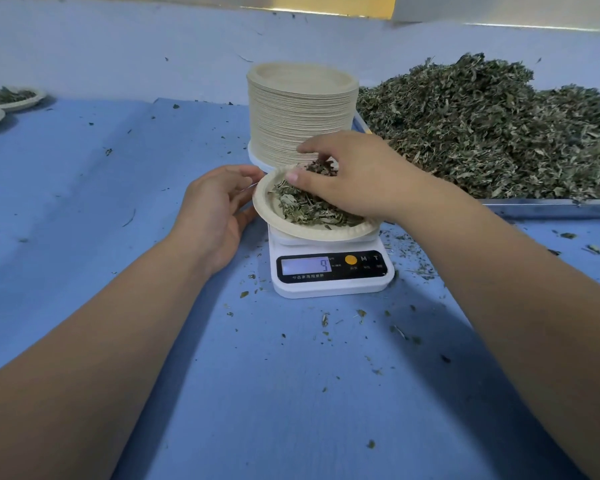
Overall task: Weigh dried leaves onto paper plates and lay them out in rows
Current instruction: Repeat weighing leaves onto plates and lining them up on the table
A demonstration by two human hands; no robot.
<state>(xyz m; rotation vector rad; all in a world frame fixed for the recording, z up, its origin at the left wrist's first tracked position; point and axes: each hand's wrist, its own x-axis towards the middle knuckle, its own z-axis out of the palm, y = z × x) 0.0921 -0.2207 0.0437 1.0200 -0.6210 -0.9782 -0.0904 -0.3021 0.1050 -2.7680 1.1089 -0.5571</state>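
Note:
A paper plate (274,216) with dried leaves (302,207) sits on a small white digital scale (329,275) whose display reads 9. My right hand (354,174) hovers over the plate, its fingers curled round a pinch of leaves. My left hand (219,206) lies relaxed beside the plate's left rim, fingertips at the edge. Behind the scale stands a tall stack of paper plates (302,109).
A big heap of dried leaves (492,133) fills a metal tray (548,207) at the right. Two filled plates (11,98) lie at the far left. Leaf crumbs are scattered over the blue table cover (274,393) around the scale.

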